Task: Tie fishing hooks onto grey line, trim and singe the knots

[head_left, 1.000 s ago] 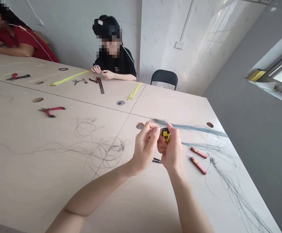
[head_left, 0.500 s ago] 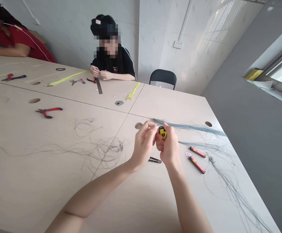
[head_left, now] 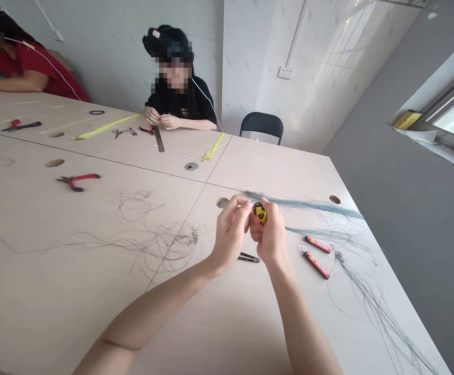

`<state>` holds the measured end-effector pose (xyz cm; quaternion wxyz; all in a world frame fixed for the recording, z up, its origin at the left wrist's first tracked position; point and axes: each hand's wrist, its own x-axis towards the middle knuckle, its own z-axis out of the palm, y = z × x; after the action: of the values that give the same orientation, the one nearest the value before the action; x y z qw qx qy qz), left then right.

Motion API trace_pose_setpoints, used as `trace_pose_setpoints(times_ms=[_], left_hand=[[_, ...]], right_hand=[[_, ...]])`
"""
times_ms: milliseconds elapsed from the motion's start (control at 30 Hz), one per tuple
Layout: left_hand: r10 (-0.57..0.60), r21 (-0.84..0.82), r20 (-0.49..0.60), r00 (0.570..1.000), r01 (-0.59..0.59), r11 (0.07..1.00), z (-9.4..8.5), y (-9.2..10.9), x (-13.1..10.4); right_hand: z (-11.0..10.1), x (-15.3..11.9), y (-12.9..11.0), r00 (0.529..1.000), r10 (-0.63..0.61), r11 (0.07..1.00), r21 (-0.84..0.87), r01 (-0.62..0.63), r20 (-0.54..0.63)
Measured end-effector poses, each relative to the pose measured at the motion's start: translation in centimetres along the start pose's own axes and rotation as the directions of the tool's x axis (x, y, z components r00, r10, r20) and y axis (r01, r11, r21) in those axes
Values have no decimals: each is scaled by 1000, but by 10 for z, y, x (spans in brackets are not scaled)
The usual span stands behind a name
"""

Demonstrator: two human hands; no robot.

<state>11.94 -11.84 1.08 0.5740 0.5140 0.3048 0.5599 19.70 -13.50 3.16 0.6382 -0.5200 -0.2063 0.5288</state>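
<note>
Both of my hands are raised close together above the table. My right hand (head_left: 273, 234) is closed around a yellow-and-black lighter (head_left: 260, 213), with the thumb at its top end. Just left of it, my left hand (head_left: 230, 232) has thumb and fingertips pinched together near the lighter's top; what they hold is too small to make out. Below the hands lies a pair of black thread snips (head_left: 249, 258), partly hidden. Behind them, a bundle of blue-grey lines (head_left: 309, 206) with small dark hooks at its left end stretches across the table.
Two red sticks (head_left: 316, 264) with black ends lie at right, near another line bundle (head_left: 371, 294). Loose lines (head_left: 152, 242) tangle at left, with red-handled pliers (head_left: 79, 182) beyond. Across the table (head_left: 196, 323), a co-worker (head_left: 178, 104) sits by a ruler (head_left: 159, 139); another person (head_left: 24, 67) is far left.
The view has shifted very slightly. Both hands keep almost the same pose, and the lighter stays in the right hand.
</note>
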Motion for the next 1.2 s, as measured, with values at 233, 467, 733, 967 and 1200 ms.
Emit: trace_pose_setpoints(times_ms=[233, 467, 733, 967, 1200], left_hand=[[-6, -7, 1, 1000, 6, 1000, 0, 0, 0], [-23, 4, -17, 1000, 23, 1000, 1, 1, 1], [-9, -9, -24, 1000, 9, 1000, 2, 0, 1], [-15, -20, -15, 1000, 15, 1000, 1, -3, 1], [-28, -39, -12, 1000, 27, 999, 1, 1, -2]], right_hand=[[-1, 1, 0, 1000, 6, 1000, -16, -6, 6], [-2, 2, 1, 998, -1, 999, -37, 3, 57], [0, 3, 0, 999, 16, 1000, -25, -15, 40], [2, 2, -3, 998, 51, 998, -23, -52, -37], [3, 1, -4, 999, 37, 999, -14, -37, -16]])
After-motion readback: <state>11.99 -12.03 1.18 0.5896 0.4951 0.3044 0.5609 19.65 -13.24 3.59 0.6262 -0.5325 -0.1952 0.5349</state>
